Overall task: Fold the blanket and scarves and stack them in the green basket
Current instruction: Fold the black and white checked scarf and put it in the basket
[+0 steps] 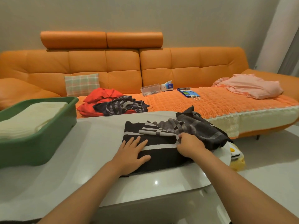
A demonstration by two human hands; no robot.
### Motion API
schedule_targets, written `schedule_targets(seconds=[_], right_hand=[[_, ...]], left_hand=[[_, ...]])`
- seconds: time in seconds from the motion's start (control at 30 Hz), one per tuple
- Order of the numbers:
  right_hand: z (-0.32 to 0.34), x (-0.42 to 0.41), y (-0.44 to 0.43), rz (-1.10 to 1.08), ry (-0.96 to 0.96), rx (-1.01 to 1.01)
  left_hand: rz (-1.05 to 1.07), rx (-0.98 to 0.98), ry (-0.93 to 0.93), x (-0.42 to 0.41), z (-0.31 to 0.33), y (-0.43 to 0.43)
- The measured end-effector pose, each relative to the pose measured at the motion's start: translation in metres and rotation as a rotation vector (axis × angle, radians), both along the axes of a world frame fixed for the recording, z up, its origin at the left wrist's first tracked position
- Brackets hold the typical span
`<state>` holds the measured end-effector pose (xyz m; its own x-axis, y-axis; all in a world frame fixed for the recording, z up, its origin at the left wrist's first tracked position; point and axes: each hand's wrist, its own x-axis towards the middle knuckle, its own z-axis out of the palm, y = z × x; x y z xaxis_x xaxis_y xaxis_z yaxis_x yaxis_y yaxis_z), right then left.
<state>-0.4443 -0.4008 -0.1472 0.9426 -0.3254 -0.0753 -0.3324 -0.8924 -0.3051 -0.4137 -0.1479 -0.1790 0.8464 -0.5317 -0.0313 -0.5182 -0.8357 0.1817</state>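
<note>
We pressed our left hand [131, 155] flat, fingers spread, on the dark scarf [161, 152] on the table [90, 143]; our right hand [190, 145] pinched its folded edge. The green basket [40, 143] held the blanket [30, 117].

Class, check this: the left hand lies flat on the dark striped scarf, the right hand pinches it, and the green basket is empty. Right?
Not empty: the head view shows a folded cream blanket lying in the green basket. The left hand does lie flat on the dark striped scarf, and the right hand pinches it.
</note>
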Motion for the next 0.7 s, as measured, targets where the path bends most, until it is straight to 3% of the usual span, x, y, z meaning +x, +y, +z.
schedule_targets(seconds=[0.1,0.17,0.33,0.53,0.7], right_hand=[[0.004,-0.004,0.010,0.163,-0.125,-0.279],[0.010,-0.005,0.022,0.309,-0.140,-0.339],[0.003,-0.002,0.049,0.460,0.093,-0.084],[0.007,0.010,0.104,0.522,0.047,0.009],[0.010,0.031,0.146,0.545,0.071,0.032]], left_hand=[[-0.007,0.141,0.023,0.002,0.001,0.011],[0.005,0.171,0.019,0.001,0.002,0.020],[0.060,0.188,0.057,0.003,0.007,0.062],[0.199,0.247,0.232,0.013,0.032,0.122],[0.280,0.322,0.220,0.027,0.053,0.143]])
